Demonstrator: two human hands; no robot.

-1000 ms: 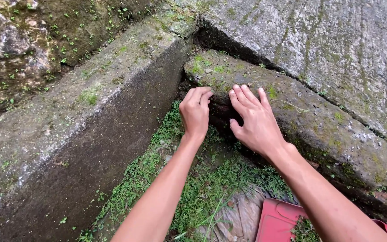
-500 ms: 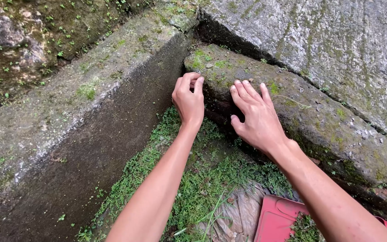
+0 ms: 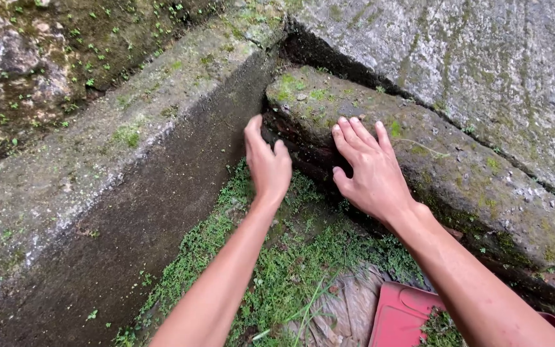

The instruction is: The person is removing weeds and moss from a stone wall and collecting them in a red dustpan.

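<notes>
Mossy stone ledge (image 3: 438,167) lies under right hand (image 3: 369,168).

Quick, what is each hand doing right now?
Left hand: open, holding nothing, at the mossy stone ledge's corner.
Right hand: open, fingers flat on that ledge.

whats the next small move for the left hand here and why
Probably bring the left hand back onto the dark end face of the mossy stone ledge. It hangs open just off that corner, holding nothing, while the right hand lies flat on the ledge's edge. Small green weeds and moss cover the ground and ledge.
</notes>
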